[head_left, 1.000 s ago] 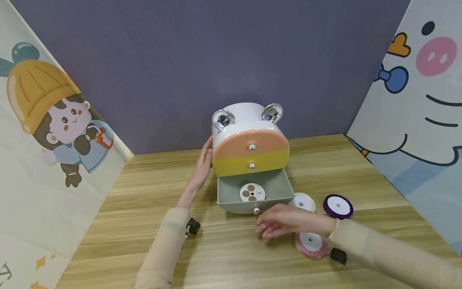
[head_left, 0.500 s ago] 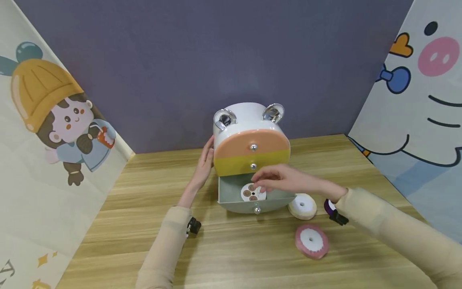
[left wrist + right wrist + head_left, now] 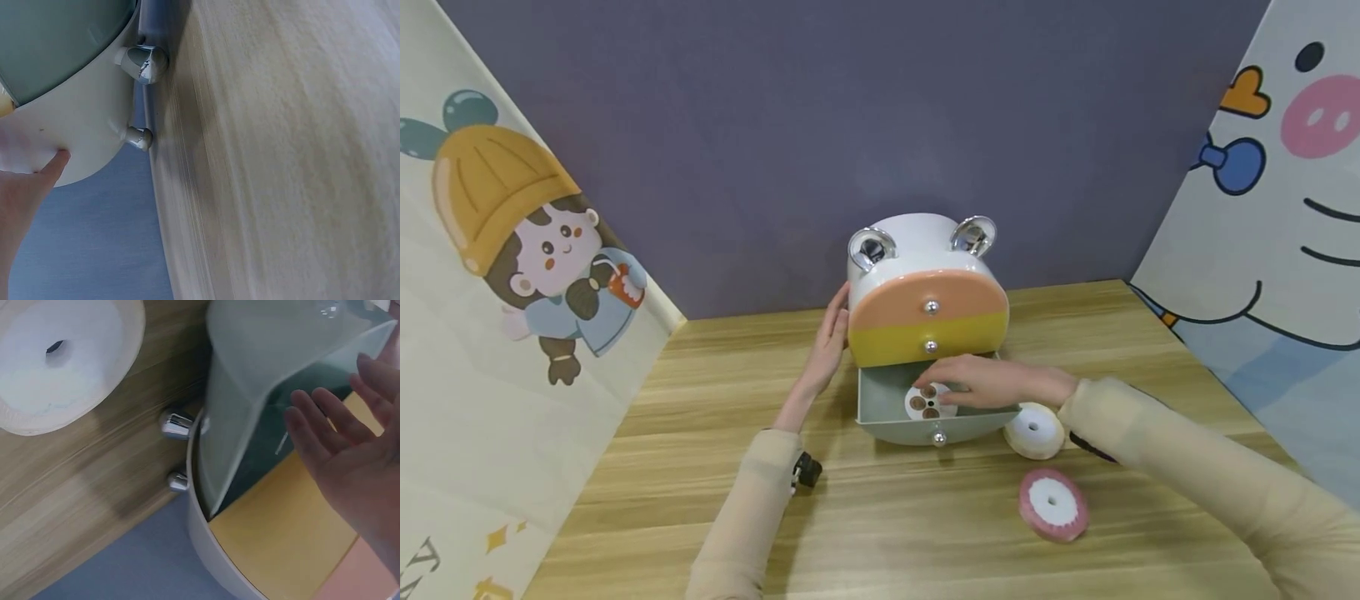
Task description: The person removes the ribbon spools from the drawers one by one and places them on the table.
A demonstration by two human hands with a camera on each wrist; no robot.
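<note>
A small white drawer cabinet (image 3: 917,242) with silver ears stands on the table, its grey-green bottom drawer (image 3: 891,432) pulled out. Inside the drawer lies a white round disc (image 3: 915,414) with brown circles and a small centre hole. My left hand (image 3: 826,350) rests against the cabinet's left side with its fingers extended; a finger touches the white shell (image 3: 94,137) in the left wrist view. Over the drawer, my right hand (image 3: 981,381) reaches down with its thumb and fingertips right at the disc. Its fingers look loosely bent and spread in the right wrist view.
Right of the drawer lies a cream-rimmed spool (image 3: 1033,428), close to its corner. A pink spool (image 3: 1052,502) lies nearer the front. A purple spool (image 3: 1092,447) is mostly hidden under the right sleeve. A dark wall (image 3: 760,167) stands behind the table.
My right hand has moved from in front of the drawer knob up and over into the drawer, then lower toward the disc. The left hand has stayed against the cabinet.
</note>
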